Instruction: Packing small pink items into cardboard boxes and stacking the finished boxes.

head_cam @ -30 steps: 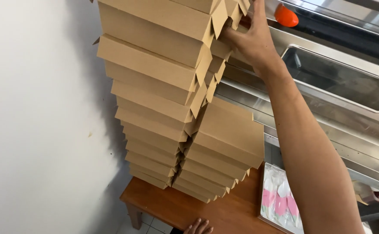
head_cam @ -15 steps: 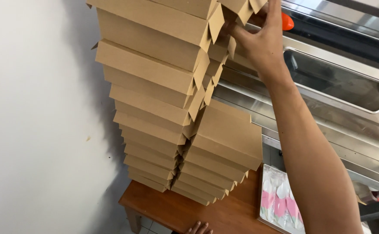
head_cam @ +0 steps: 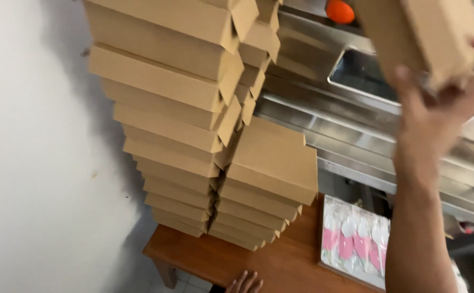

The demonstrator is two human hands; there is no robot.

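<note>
While the right hand [head_cam: 437,116] grips a cardboard box [head_cam: 424,38], stacked boxes [head_cam: 193,130] stand to its left; left hand [head_cam: 245,283] rests on the table [head_cam: 280,260], grasp indeterminate.

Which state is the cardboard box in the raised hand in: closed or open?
Closed, apparently: the cardboard box in the right hand shows flat brown faces and no raised flap, though motion blurs it.

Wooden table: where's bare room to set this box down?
On the wooden table, the front strip between the cardboard box stacks and the plastic packet of pink-and-white pieces is bare, near the left hand. The back is crowded. The right hand holds a cardboard box.
</note>
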